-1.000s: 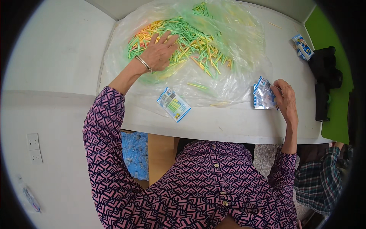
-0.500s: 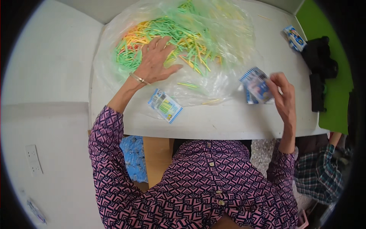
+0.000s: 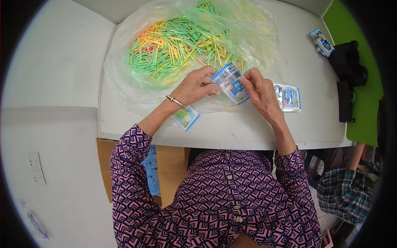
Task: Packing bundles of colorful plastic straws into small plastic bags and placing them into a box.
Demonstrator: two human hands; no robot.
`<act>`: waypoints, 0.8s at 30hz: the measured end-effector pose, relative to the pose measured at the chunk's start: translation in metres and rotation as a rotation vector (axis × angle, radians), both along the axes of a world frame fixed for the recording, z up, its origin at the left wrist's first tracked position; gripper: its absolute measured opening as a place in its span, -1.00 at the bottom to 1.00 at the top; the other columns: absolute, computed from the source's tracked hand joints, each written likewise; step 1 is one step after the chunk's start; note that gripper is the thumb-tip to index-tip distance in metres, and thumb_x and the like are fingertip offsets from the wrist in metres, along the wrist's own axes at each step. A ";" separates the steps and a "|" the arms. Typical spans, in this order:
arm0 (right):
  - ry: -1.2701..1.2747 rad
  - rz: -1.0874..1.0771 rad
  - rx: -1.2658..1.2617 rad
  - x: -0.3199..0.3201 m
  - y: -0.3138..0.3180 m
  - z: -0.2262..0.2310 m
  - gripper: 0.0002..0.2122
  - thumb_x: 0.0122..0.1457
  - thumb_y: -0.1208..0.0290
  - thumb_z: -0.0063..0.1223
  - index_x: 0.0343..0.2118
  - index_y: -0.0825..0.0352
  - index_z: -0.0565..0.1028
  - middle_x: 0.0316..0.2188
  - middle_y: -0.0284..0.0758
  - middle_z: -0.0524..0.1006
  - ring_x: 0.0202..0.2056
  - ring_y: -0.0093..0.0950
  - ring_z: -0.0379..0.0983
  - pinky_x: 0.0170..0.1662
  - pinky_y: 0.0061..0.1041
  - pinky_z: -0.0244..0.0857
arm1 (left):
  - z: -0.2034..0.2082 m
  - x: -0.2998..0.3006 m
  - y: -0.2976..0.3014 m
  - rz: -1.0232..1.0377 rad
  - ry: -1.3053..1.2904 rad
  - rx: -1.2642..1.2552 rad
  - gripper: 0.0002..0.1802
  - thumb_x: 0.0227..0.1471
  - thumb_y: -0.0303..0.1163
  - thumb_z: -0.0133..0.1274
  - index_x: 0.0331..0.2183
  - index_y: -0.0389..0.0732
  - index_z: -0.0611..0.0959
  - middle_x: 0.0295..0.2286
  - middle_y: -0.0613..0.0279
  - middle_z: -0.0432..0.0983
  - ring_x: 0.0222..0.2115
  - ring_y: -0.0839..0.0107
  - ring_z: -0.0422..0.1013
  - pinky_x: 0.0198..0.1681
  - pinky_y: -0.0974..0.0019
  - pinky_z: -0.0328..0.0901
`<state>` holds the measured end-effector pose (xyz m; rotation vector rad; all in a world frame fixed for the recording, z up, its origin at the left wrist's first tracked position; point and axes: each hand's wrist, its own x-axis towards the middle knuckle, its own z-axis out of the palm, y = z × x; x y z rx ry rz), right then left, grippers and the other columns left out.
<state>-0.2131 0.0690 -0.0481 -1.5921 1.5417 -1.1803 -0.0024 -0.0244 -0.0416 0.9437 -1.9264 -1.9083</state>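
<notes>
**Round the edges, from two o'clock to half past eight**

At two o'clock, a black, angular device (image 3: 347,60) beside a flat, bright-green panel (image 3: 364,128). At four, a person (image 3: 341,198) in dark plaid. Near half past seven, crinkled blue plastic (image 3: 152,175) beside a tan, flat-sided board (image 3: 173,175). At half past eight, a white, rectangular socket plate (image 3: 36,168).

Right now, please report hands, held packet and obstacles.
Right hand: pinching blue-and-white packet. Left hand: at its left edge, contact unclear. No obstruction visible.

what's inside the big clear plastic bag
A loose heap of thin sticks, mostly green and yellow with some orange and pink, shows inside the bag. Its cloudy folds blur part of the heap; anything beneath the top layer is hidden.
</notes>
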 end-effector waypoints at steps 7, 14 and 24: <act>-0.094 0.050 0.062 0.006 -0.008 -0.006 -0.85 0.19 0.41 -0.02 -0.42 0.38 0.36 -0.63 -0.41 0.40 -0.59 -0.66 0.17 -0.52 -0.57 0.10 | 0.000 0.001 -0.005 0.070 -0.072 -0.323 -0.71 -0.01 -0.49 0.13 -0.20 -0.36 0.50 -0.39 0.29 0.52 -0.38 0.57 0.45 -0.26 0.43 0.38; -0.237 0.159 0.213 0.006 -0.011 -0.023 -0.84 0.16 0.37 0.04 -0.42 0.38 0.42 -0.58 -0.45 0.46 -0.54 -0.71 0.27 -0.48 -0.66 0.15 | -0.013 -0.001 -0.001 0.171 -0.162 -0.359 -0.79 -0.02 -0.48 0.13 -0.28 -0.33 0.58 -0.36 0.28 0.54 -0.42 0.53 0.46 -0.35 0.41 0.38; -0.084 0.035 -0.098 0.008 -0.011 -0.013 -0.81 0.14 0.41 0.05 -0.44 0.47 0.45 -0.60 -0.35 0.40 -0.55 -0.60 0.24 -0.47 -0.59 0.11 | 0.016 -0.011 0.008 0.256 -0.111 -1.214 -0.78 -0.02 -0.55 0.08 -0.25 -0.27 0.63 -0.29 0.06 0.55 -0.21 0.28 0.45 -0.14 0.28 0.33</act>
